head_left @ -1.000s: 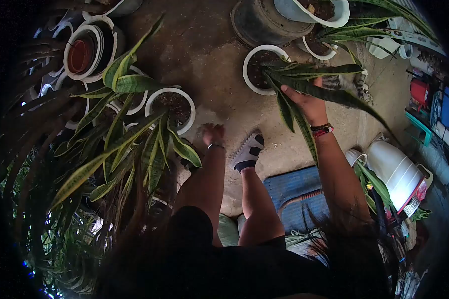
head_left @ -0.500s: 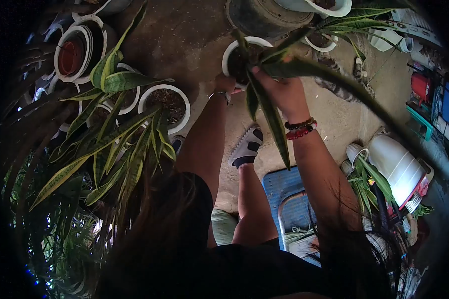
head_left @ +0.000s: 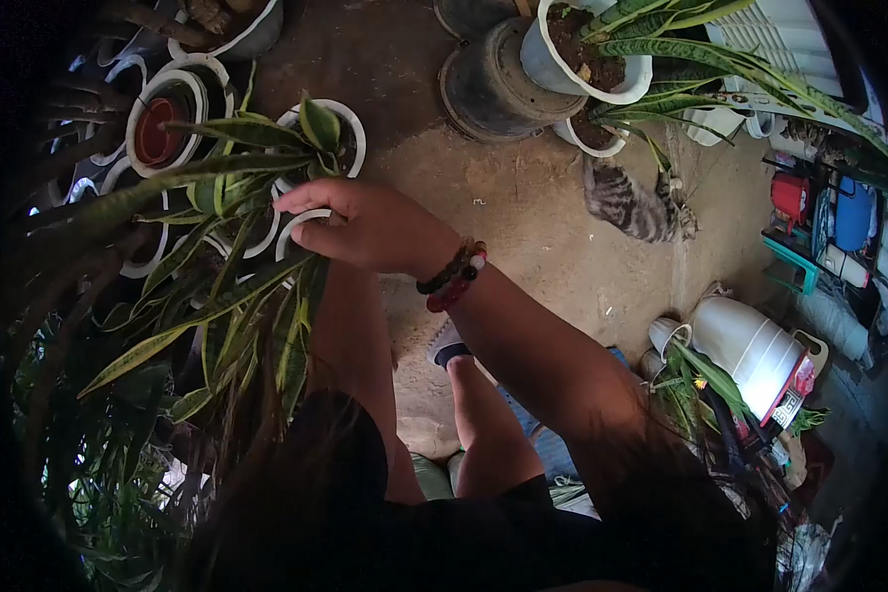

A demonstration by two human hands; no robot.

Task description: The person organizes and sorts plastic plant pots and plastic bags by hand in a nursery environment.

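Note:
My right hand [head_left: 370, 225], with beaded bracelets at the wrist, is open. Its fingers stretch left and its thumb stands apart, over the white rim of a pot [head_left: 288, 237]. Just beyond it is a white-rimmed pot [head_left: 356, 138] with a snake plant [head_left: 321, 123], whose long leaves lean left. My left forearm [head_left: 347, 321] reaches up beneath the right hand. My left hand is hidden there, so its fingers and anything they hold do not show.
More snake plants [head_left: 232, 326] crowd the left side, near a reddish-brown pot [head_left: 158, 133]. A potted snake plant [head_left: 567, 49] stands on an upturned black bucket [head_left: 493, 89]. A striped cat [head_left: 631, 202] lies on the floor. A large white container [head_left: 745, 345] is at right.
Both arms have swung left, and the potted snake plant has gone from the middle to the left group. My right hand has let go of its leaves. The view has shifted slightly.

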